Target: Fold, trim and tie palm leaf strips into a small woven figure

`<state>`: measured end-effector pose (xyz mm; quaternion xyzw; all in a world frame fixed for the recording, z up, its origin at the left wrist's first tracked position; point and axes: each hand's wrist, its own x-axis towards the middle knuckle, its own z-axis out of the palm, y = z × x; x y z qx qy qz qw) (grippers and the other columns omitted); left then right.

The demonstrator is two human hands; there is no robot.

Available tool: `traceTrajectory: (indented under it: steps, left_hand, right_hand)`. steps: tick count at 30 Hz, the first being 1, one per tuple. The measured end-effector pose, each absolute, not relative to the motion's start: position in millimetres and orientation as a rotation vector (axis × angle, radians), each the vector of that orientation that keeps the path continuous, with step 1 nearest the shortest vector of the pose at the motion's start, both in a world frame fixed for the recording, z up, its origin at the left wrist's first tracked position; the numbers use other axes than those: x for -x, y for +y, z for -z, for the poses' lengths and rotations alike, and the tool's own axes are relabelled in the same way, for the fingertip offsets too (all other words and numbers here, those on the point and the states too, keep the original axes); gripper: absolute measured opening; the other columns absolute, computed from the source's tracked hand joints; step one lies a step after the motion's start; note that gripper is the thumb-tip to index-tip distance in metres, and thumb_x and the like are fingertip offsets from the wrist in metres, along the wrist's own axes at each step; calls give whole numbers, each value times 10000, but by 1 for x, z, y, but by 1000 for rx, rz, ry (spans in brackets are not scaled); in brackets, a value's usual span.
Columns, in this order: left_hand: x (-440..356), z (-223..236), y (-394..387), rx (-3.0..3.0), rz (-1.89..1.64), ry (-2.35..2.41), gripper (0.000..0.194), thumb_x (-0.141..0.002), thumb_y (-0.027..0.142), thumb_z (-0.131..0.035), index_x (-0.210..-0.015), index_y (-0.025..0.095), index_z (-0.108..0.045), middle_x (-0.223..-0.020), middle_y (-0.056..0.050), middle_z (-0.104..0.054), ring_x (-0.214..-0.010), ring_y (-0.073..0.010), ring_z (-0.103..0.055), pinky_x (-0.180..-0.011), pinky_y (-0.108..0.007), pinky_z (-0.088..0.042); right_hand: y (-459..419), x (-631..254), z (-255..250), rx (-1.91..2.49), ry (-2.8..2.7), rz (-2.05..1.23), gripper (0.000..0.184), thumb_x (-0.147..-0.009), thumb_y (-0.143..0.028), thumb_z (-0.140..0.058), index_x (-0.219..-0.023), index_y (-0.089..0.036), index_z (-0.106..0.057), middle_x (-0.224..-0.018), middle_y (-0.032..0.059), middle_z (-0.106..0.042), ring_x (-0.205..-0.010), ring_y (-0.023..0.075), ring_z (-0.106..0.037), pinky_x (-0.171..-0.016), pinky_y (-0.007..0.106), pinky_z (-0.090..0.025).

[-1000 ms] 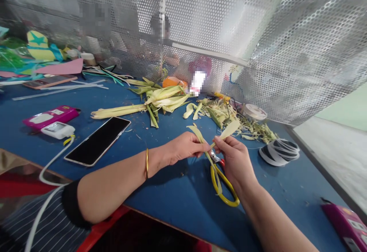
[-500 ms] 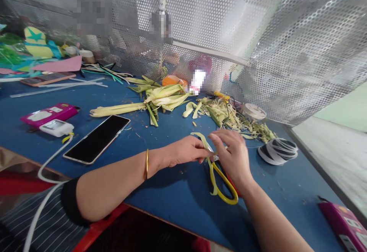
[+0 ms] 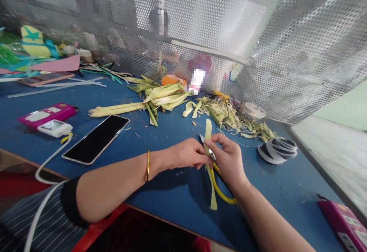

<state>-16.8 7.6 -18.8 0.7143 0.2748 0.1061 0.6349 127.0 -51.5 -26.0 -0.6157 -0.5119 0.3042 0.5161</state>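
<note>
My left hand (image 3: 192, 153), with a gold bangle at the wrist, is closed on a narrow pale-green strip of corn husk (image 3: 208, 126). My right hand (image 3: 228, 154) pinches the same strip between thumb and finger, higher up. One end of the strip stands above the fingers; the other hangs towards the table edge. Scissors with a yellow handle (image 3: 223, 194) lie behind the strip, their metal blades partly showing between my hands. Whether a hand also grips the scissors is hidden.
Whole corn husks (image 3: 166, 95) and a heap of husk shreds (image 3: 226, 110) lie beyond my hands on the blue table (image 3: 160, 137). A phone (image 3: 96, 140) and a magenta device (image 3: 47, 115) are at left. A black-and-white coil (image 3: 276, 150) sits right; perforated sheeting (image 3: 209, 18) stands behind.
My right hand has closed from loosely spread fingers to a pinch on the husk strip. The strip now stands straighter, and its lower end hangs further down. Less of the scissors' handle shows.
</note>
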Motion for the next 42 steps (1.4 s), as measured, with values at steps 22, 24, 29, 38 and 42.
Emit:
traceTrajectory:
  steps: [22,24,29,38,42]
  left_hand:
    - [16,6,17,-1065,-659,781,224,-765,309,-720,-667,116,-660,-595,-11,-617,-489,-67,-491,-503,-211,-365]
    - [15,7,17,-1035,-685,785,217,-759,306,-729,-671,118,-665,-599,-15,-627,-507,-77,-520,-533,-219,-395]
    - [17,10,22,-932,-679,738,233,-697,325,-788,-757,116,-705,-749,-59,-697,-694,-133,-632,-665,-246,-463]
    - [15,15,23,-890,-645,635,204,-589,204,-835,-737,105,-735,-787,-52,-693,-716,-102,-589,-668,-206,-437]
    - [13,15,22,-887,-650,647,252,-570,231,-862,-741,98,-735,-792,-64,-696,-715,-108,-593,-665,-211,-446]
  right_hand:
    - [-49,-143,12,1531,-1844,-61,322,-936,-300,-526,-633,-201,-574,-595,-20,-573,-586,131,-529,-619,258,-383]
    - [-50,-143,12,1527,-1885,100,316,-951,-271,-509,-648,-203,-570,-623,-10,-587,-624,141,-552,-701,283,-402]
    - [-54,-141,10,1423,-1940,641,143,-940,-224,-544,-1004,-201,-669,-914,73,-676,-843,213,-594,-833,369,-378]
    - [-52,-130,16,1157,-2375,746,183,-948,-103,-465,-960,-146,-642,-777,41,-638,-729,176,-527,-831,355,-349]
    - [-52,-130,19,1125,-2392,748,242,-957,-95,-428,-829,-157,-625,-745,41,-616,-742,178,-520,-839,348,-346]
